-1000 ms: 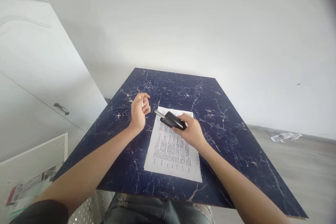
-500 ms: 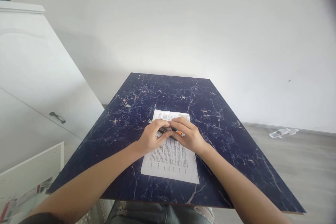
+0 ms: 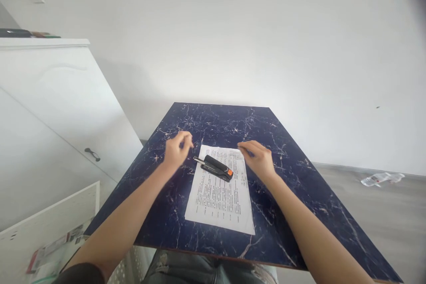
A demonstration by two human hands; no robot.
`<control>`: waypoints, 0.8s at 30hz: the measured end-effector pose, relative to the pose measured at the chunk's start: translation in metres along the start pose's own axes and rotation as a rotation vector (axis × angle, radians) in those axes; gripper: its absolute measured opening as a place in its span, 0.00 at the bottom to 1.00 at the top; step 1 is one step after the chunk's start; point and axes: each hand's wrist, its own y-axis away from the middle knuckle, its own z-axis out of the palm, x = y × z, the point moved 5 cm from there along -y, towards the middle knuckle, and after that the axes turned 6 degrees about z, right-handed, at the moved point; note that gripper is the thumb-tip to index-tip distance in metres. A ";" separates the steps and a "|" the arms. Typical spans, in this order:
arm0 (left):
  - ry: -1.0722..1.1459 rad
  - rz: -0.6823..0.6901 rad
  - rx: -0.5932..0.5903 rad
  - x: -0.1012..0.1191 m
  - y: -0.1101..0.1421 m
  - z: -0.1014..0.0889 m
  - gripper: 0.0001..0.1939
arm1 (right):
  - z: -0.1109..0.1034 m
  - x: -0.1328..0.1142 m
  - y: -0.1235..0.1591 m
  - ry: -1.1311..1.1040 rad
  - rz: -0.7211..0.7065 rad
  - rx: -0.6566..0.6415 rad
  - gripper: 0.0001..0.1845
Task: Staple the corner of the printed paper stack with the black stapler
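Observation:
A black stapler [image 3: 217,169] with an orange patch lies slantwise on the printed paper sheets [image 3: 216,213], its metal rail jutting out past their left edge. Neither hand touches the stapler. To its left, my left hand [image 3: 177,150] hovers with curled fingers, thumb close to the forefinger; whatever may be between them is hidden. My right hand [image 3: 258,159] is at the upper right corner of the sheets, fingers bent together towards the thumb. I cannot make out anything in its grip.
Under the sheets is a dark blue marbled tabletop [image 3: 282,213]. A white cabinet [image 3: 49,111] with a dark handle [image 3: 92,154] stands at the left. Below it is a white-framed surface [image 3: 66,213] with packets. Clear crumpled plastic [image 3: 382,179] lies on the floor at the right.
The stapler went from my right hand into both hands, then was let go onto the sheets. Both hands have since moved apart, left and right. The view has shifted slightly.

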 end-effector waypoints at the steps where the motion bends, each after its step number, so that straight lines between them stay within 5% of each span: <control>1: -0.112 -0.020 0.000 -0.016 -0.010 -0.015 0.10 | -0.007 0.019 -0.004 0.063 0.081 0.011 0.12; 5: -0.403 -0.185 -0.142 -0.084 -0.028 -0.060 0.16 | -0.038 0.104 -0.006 0.429 0.507 -0.023 0.10; 10: -0.399 -0.223 -0.252 -0.116 -0.022 -0.062 0.05 | -0.059 0.153 0.004 0.590 0.717 -0.048 0.12; 17: -0.324 -0.174 -0.241 -0.098 -0.024 -0.042 0.06 | -0.054 0.158 0.005 0.622 0.699 -0.108 0.16; 24: -0.029 -0.015 -0.300 -0.040 -0.011 0.005 0.12 | -0.048 0.159 0.004 0.622 0.605 -0.132 0.17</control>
